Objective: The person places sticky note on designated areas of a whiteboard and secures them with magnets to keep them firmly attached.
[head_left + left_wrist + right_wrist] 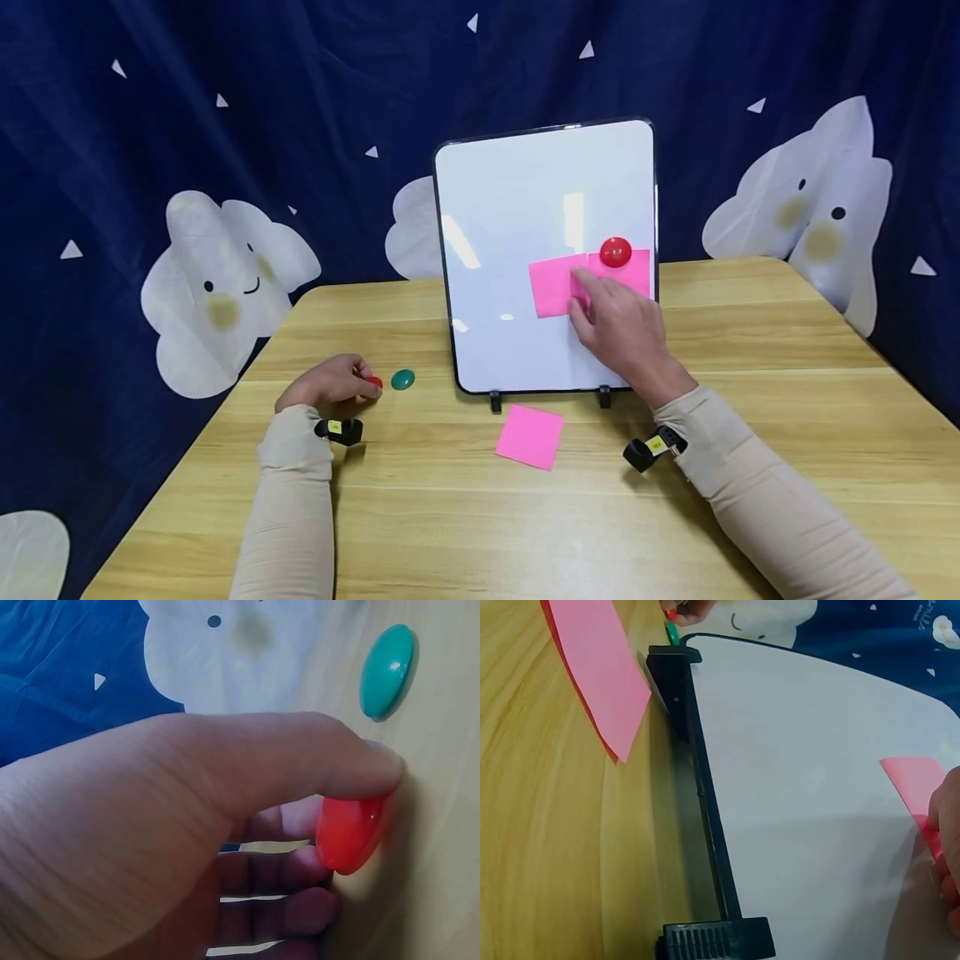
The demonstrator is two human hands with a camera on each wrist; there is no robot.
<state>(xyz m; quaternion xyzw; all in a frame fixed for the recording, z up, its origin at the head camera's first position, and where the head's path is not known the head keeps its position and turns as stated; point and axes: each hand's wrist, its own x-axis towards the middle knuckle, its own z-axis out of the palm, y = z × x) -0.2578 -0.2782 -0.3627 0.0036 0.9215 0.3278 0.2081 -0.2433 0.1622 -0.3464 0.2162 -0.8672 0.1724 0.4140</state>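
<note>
In the head view, my left hand pinches a red round magnet between thumb and fingers, low at the tabletop. A green round magnet lies just to its right. My right hand is at the whiteboard, index finger and thumb pinching a pink sticky note against its surface. Beside that note, a second pink note sits at the board's right edge under another red magnet. The hand covers part of both notes.
Black feet hold the whiteboard upright on the wooden table. Another pink square of notes lies on the tabletop before it. Behind hangs a dark blue curtain with cloud faces.
</note>
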